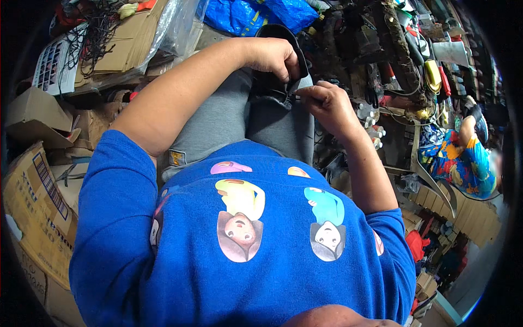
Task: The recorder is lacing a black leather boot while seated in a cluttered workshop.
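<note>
A black shoe (268, 83) rests between my grey-trousered thighs, its sole end pointing away from me. My left hand (275, 57) is closed over the shoe's side, thumb and fingers gripping its edge. Beside the shoe's near right part, my right hand (328, 104) is closed, with thumb and forefinger pinched together. Whatever small thing sits between those fingertips is too small to make out. The inside of the shoe is dark and partly covered by my left hand.
Blue plastic sheeting (234, 16) lies beyond the shoe. Flattened cardboard (128, 46) with black cords is far left, and cardboard boxes (35, 117) stand at left. Tools and bottles (370, 117) crowd the right. Another person in colourful clothes (463, 163) sits at far right.
</note>
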`<state>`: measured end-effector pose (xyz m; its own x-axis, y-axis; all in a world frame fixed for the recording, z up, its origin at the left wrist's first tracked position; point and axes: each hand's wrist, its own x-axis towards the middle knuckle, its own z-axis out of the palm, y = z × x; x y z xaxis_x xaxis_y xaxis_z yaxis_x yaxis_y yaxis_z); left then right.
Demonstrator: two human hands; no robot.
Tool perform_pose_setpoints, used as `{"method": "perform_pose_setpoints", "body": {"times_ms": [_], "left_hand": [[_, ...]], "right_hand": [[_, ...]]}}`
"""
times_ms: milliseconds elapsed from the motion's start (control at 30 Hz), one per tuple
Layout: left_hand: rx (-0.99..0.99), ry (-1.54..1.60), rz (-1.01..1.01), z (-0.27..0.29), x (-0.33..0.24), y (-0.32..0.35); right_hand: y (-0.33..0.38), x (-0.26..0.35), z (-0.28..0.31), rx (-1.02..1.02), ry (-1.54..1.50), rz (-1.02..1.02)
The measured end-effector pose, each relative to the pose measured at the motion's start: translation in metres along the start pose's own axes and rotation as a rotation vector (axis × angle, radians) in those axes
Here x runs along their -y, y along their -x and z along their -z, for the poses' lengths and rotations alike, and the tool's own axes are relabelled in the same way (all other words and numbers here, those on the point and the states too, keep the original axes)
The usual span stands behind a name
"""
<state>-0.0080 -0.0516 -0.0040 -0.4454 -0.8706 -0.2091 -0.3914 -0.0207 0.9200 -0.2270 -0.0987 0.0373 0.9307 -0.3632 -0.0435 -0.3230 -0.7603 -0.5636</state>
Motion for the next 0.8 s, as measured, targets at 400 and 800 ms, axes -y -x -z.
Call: {"method": "perform_pose_setpoints", "body": {"times_ms": [400,800], "left_hand": [[-0.019,0.084,-0.015,0.000,0.008,0.000],[-0.088,0.015,-0.064,-0.004,0.013,-0.002]], "right_hand": [[0.005,-0.004,-0.007,0.016,0.089,-0.058],[-0.006,-0.051,-0.012,0.214,-0.580,-0.218]]}}
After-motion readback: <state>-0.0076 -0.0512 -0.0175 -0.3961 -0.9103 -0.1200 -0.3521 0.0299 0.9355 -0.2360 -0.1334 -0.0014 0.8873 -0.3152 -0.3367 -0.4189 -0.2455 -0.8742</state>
